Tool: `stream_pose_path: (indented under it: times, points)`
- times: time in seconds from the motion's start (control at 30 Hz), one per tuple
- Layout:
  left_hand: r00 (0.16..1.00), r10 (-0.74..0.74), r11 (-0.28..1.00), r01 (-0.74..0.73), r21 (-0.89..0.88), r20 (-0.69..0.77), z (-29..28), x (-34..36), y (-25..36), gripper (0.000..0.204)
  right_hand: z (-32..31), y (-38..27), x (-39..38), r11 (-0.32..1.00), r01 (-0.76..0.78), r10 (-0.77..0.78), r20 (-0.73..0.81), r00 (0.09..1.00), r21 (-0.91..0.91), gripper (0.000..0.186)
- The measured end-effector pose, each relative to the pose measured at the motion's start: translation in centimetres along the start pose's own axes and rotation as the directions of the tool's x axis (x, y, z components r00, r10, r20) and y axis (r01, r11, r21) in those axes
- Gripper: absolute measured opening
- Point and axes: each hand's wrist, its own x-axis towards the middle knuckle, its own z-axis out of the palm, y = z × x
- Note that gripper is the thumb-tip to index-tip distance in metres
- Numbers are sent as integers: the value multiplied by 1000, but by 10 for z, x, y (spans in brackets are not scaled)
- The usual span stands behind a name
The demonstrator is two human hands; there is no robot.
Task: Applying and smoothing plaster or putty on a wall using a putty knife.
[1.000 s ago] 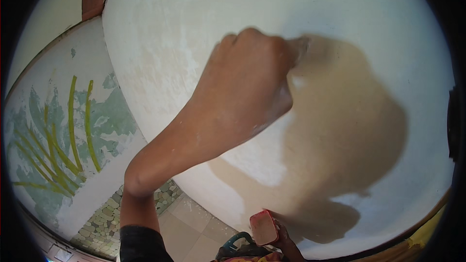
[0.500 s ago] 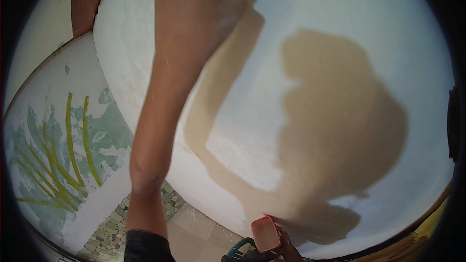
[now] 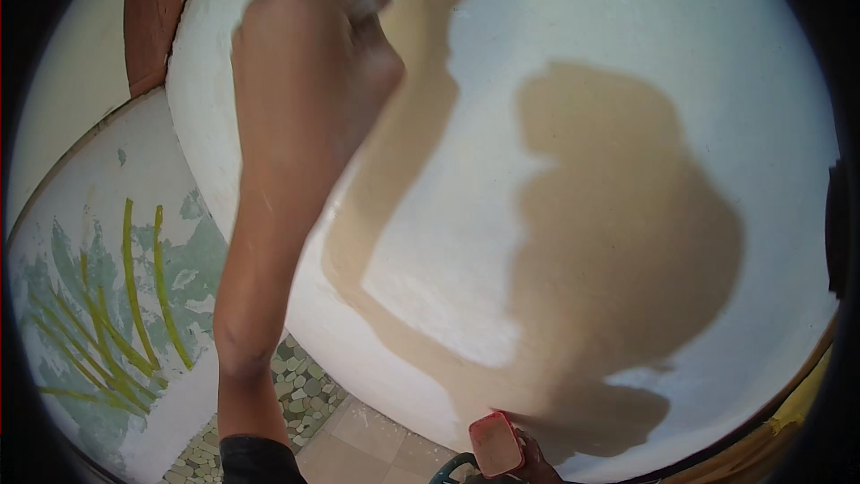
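Grey-white wall with green patches and yellow-green stripes: far left, just above a strip of greenish stones.
Bare left hand: up high, back to the camera, curled inward at the fingers, blurred at the tips; cannot tell whether gripping anything.
Smooth white wall: right behind that hand.
Red-edged, beige-faced rectangular thing: down low, before the white wall's lower edge.
Bare right hand: closed around its right side, partly hidden.
Big brown shadow: sprawling rightward across the white.

left hand: moved leftward over white wall | hand shadow: now clear of rounded shadow
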Motion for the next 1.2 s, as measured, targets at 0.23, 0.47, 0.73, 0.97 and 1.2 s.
stream_pose_path:
  times: [0.23, 0.47, 0.73, 0.97, 1.2]
  points:
    - [977, -20, 974, 67, -217, 212, 2, 17, 12, 32, 16, -39, -16, 905, -238, 278, -68, 958, 352, 84]
    - [866, 3, 996, -49, 79, 499, -11, -14, 53, 37, -28, 21, 19, 890, -162, 146, 70, 987, 426, 86]
    - [982, -41, 998, 31, 54, 186, -4, 20, 17, 37, -34, 40, 18, 858, -220, 220, 56, 974, 464, 87]
    - [973, 137, 965, -173, 198, 185, 5, -7, 18, 44, -44, 48, 21, 841, -239, 251, 41, 967, 486, 83]
    - [935, 214, 950, -266, 163, 282, 0, -16, 29, 45, -65, 69, 30, 820, -310, 309, 84, 947, 481, 85]
